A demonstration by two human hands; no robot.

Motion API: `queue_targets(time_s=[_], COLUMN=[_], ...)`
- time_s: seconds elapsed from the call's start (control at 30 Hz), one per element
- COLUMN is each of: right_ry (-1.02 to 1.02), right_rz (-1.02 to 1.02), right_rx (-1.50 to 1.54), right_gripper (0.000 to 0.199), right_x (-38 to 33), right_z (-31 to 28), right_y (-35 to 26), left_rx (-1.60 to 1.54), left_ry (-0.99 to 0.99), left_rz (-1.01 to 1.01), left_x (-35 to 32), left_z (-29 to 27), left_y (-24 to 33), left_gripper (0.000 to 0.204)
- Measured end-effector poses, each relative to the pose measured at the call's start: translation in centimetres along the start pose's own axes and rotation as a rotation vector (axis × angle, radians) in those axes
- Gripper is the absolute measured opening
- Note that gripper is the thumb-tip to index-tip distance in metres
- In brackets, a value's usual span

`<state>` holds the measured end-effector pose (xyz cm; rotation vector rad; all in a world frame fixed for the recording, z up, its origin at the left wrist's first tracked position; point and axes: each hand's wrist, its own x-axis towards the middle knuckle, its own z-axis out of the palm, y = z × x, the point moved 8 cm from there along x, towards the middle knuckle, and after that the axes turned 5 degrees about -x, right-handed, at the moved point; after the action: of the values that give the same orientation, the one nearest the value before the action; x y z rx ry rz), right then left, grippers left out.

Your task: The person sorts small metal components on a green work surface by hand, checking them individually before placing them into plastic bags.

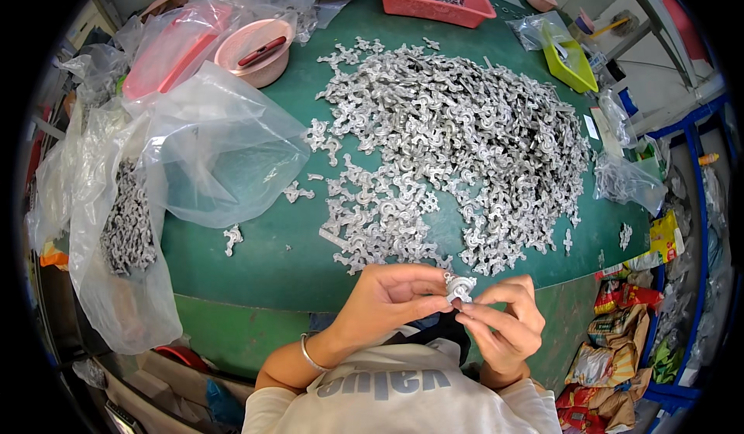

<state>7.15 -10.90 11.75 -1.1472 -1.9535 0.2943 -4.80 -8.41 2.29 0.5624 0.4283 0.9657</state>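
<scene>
Pinching a small metal piece (pixel 460 287) between both sets of fingertips, the left hand (pixel 387 298) and right hand (pixel 504 322) are meeting just above the near table (pixel 256 260) edge. Each hand is grasping it, left from the left, right from below; the big pile of parts (pixel 465 155) is lying beyond.
</scene>
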Motion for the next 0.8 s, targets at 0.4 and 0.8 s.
queue_targets(time_s=[0.4,0.8], right_ry=[-0.012,-0.344], right_rz=[0.199,0.069], right_rx=[0.120,-0.392], right_gripper=[0.020,0.031], right_x=[0.0,1.4], right_z=[2.6,11.4], right_y=[5.9,12.2], left_rx=[0.536,1.727], left_ry=[0.549,1.243], left_rz=[0.412,0.605], left_x=[-4.2,-12.5], left_z=[-7.9,-14.1], left_y=[5.5,11.5], left_gripper=[0.016,0.025])
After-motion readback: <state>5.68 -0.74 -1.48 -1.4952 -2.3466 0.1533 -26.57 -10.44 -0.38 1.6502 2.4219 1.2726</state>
